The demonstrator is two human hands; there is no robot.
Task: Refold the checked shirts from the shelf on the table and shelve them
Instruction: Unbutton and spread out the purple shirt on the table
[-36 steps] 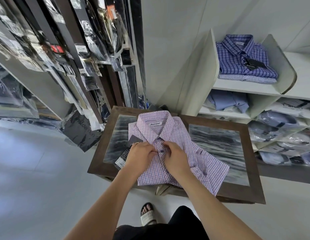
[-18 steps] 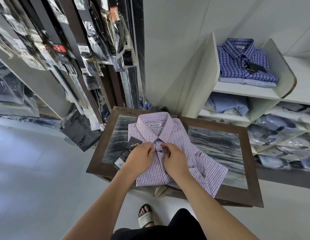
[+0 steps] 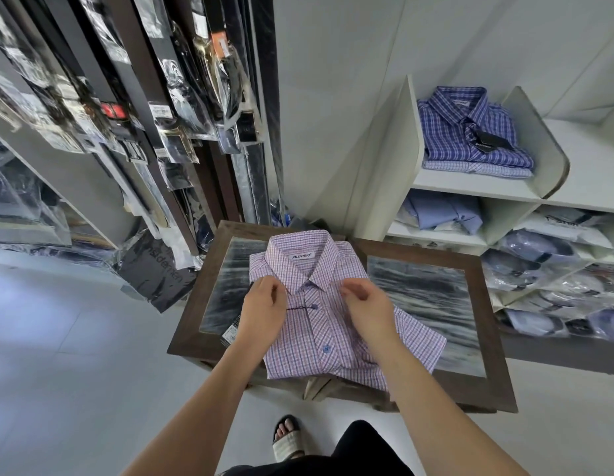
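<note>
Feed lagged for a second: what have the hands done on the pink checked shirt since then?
Both hands left the button placket where they met. The left hand moved out to the left of the collar, the right hand to the right collar tip; whether either pinches cloth I cannot tell. The pink checked shirt stays folded on the table, the blue shirts on the shelf.

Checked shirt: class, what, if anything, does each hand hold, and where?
Left hand pinches the shirt below its collar tip; right hand, by the collar, grip cannot be told.
</note>
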